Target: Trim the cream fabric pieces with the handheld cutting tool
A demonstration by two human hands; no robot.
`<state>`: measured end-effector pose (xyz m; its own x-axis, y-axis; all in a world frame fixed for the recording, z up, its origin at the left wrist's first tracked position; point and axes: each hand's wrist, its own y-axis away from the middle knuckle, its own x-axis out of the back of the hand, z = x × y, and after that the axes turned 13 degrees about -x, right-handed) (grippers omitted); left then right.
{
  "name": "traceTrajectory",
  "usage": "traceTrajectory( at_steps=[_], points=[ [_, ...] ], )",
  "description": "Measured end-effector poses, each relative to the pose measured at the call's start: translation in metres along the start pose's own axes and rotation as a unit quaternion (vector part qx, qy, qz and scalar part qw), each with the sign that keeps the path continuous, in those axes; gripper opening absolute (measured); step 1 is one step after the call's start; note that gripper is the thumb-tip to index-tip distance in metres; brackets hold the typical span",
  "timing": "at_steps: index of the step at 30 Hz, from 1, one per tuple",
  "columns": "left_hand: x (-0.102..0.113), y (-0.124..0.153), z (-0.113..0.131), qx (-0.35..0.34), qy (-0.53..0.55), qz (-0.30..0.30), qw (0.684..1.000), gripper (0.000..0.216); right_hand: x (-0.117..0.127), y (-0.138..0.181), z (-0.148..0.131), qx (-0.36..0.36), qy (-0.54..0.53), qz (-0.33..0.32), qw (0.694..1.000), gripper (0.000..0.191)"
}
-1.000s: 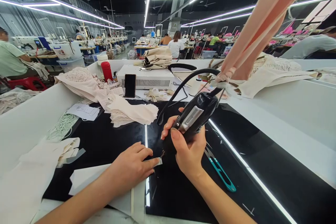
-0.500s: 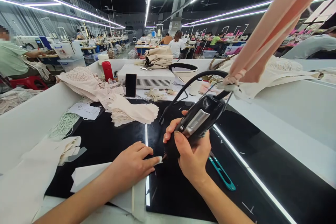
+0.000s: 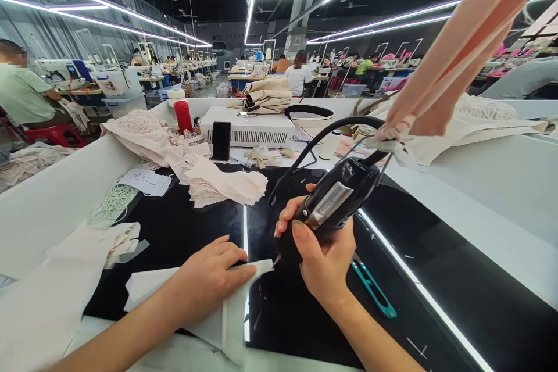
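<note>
My right hand (image 3: 320, 258) is wrapped around a black handheld cutting tool (image 3: 333, 200) with a silver plate, its tip touching the corner of a white fabric piece (image 3: 231, 308) on the black table (image 3: 305, 325). A black cable (image 3: 318, 139) runs up from the tool. My left hand (image 3: 213, 276) lies flat on the fabric, fingers stretched out, pressing it down just left of the tool's tip.
Teal thread snips (image 3: 374, 289) lie right of my right hand. Stacked beige fabric pieces (image 3: 222, 186), a phone (image 3: 221, 140), a red bottle (image 3: 183, 116) and a white box (image 3: 248, 127) sit farther back. White walls edge the table. Other people work at distant tables.
The fabric's corner has shifted a little to the right under my left hand, and the tool tip has stayed at its edge. The view moved slightly.
</note>
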<state>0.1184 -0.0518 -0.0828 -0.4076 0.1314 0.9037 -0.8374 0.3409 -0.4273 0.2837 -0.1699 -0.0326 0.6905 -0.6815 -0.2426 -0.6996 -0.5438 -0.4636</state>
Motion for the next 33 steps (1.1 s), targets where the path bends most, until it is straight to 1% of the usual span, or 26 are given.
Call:
traceTrajectory(
  at_steps=[9, 13, 15, 18, 24, 30, 33],
  points=[
    [-0.0024, 0.0001, 0.0003, 0.011, -0.029, 0.018, 0.999, 0.023, 0.0017, -0.0006, 0.0004, 0.000, -0.006, -0.004, 1.000, 0.025],
    [-0.0079, 0.0007, 0.0002, 0.009, -0.065, 0.033, 0.997, 0.023, 0.0028, -0.0005, 0.0020, -0.006, -0.019, -0.004, 1.000, 0.032],
    [-0.0090, 0.0016, 0.0001, 0.012, -0.065, 0.029, 0.997, 0.022, 0.0030, -0.0005, 0.0025, -0.006, -0.022, -0.004, 1.000, 0.034],
    [-0.0067, 0.0013, 0.0001, 0.003, -0.053, 0.023, 0.998, 0.027, 0.0030, -0.0001, 0.0026, -0.008, -0.020, 0.001, 1.000, 0.035],
    [-0.0027, -0.0064, 0.0016, -0.062, -0.068, 0.011, 0.996, 0.022, 0.0030, 0.0011, 0.0028, -0.011, -0.020, 0.004, 1.000, 0.036],
    [-0.0071, -0.0057, 0.0062, -0.039, -0.098, -0.027, 0.994, 0.024, 0.0024, 0.0009, 0.0033, -0.012, -0.023, 0.006, 1.000, 0.037],
    [-0.0090, -0.0048, 0.0085, -0.023, -0.107, -0.020, 0.994, 0.023, 0.0021, 0.0007, 0.0034, -0.013, -0.026, 0.003, 1.000, 0.038]
  ],
)
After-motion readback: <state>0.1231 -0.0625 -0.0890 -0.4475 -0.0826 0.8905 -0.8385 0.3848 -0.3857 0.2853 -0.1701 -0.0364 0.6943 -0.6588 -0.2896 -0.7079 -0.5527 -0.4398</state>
